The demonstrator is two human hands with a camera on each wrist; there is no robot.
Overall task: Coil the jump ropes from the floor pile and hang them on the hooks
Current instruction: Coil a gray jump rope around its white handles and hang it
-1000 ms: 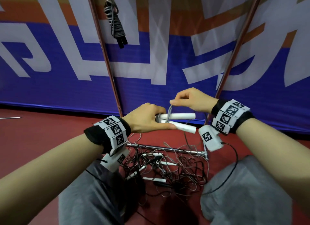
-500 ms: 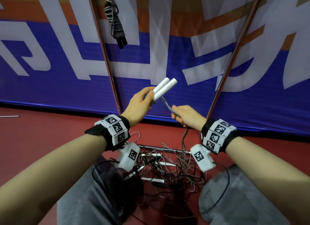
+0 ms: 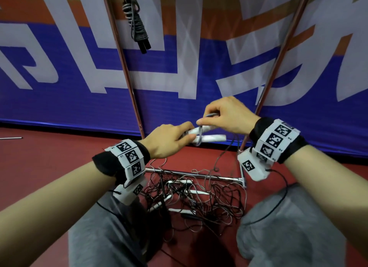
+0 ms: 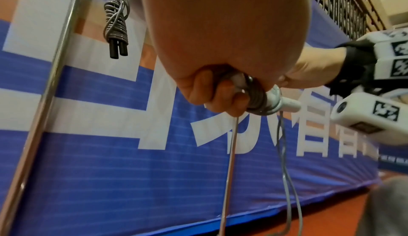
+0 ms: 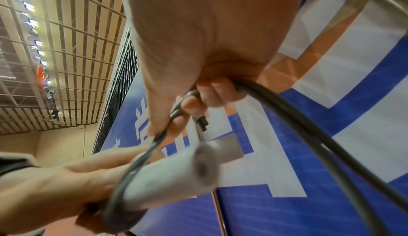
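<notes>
My left hand (image 3: 171, 140) grips two white jump rope handles (image 3: 214, 137) held side by side, pointing right, with grey cord wound round them near my fingers (image 4: 257, 96). My right hand (image 3: 223, 115) pinches the grey cord (image 3: 201, 131) just above the handles, where it loops round them; the cord runs on through that hand (image 5: 176, 112) and hangs down. The floor pile (image 3: 195, 197) of tangled ropes with white handles lies between my knees. A coiled dark rope (image 3: 137, 27) hangs high on the rack, with its black handles (image 4: 118, 50) pointing down.
Two slanted metal rack poles (image 3: 127, 77) stand against a blue, white and orange banner (image 3: 59, 99). A horizontal metal bar (image 3: 199, 174) lies across the red floor behind the pile. My grey-trousered knees (image 3: 288, 227) flank the pile.
The handles came down from an upright tilt to lie level. My right hand rose from below them to above, carrying the cord over and round them.
</notes>
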